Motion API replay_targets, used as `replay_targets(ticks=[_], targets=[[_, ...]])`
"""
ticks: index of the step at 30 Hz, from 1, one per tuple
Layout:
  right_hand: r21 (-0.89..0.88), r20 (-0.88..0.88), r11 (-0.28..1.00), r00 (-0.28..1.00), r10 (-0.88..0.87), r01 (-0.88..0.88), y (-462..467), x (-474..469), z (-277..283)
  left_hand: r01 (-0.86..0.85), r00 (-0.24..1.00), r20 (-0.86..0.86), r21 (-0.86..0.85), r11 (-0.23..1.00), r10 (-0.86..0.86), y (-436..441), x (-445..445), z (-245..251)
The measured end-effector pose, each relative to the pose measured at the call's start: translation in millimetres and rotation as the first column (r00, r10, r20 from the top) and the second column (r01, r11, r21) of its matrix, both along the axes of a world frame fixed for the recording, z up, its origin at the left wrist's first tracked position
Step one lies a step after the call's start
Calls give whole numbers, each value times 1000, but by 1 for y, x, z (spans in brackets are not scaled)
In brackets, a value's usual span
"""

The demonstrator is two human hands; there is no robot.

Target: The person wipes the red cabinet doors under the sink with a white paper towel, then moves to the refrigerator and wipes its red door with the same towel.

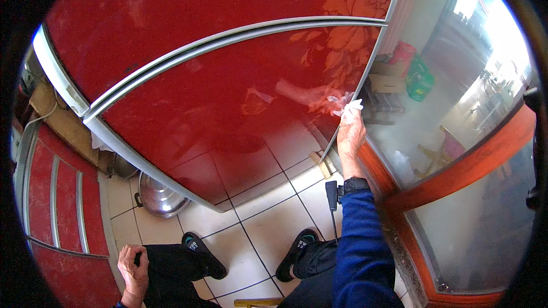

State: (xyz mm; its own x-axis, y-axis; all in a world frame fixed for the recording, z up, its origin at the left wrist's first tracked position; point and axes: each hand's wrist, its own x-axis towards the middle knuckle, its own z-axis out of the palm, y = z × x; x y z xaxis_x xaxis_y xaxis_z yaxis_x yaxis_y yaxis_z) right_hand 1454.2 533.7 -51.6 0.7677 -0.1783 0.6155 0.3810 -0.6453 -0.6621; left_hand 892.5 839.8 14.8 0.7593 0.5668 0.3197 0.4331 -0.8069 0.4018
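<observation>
My right hand (352, 134) grips a crumpled white cloth or tissue (351, 108) and holds it against the silver right edge of a glossy red refrigerator's lower door (239, 77). Hand and cloth are mirrored in the door's surface. An orange flower pattern (349, 57) decorates the door near that edge. A dark strap (355, 185) circles my right wrist, with a black plug-like piece and cable (331, 196) beside it. My left hand (132, 267) rests by my left knee, fingers loosely curled, with nothing seen in it.
A shiny metal lid or pan (160, 194) lies on the tiled floor (252, 226) beside the fridge. Red cabinet fronts (64, 205) stand at left. Along the right runs an orange-framed glass door (454, 167), with bags and boxes visible through it. A wooden piece (324, 164) sits by the fridge's base.
</observation>
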Motion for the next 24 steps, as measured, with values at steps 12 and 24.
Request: replay_targets(ticks=[12, 24], targets=[[-77, -51, 959, 961, 271, -274, 36, -52, -7, -42, 996, 75, 49, 998, 38, 5, -21, -7], [-5, -54, 884, 883, 467, -468, 127, -179, 0, -71, 990, 126, 41, 997, 65, 12, -39, -13]])
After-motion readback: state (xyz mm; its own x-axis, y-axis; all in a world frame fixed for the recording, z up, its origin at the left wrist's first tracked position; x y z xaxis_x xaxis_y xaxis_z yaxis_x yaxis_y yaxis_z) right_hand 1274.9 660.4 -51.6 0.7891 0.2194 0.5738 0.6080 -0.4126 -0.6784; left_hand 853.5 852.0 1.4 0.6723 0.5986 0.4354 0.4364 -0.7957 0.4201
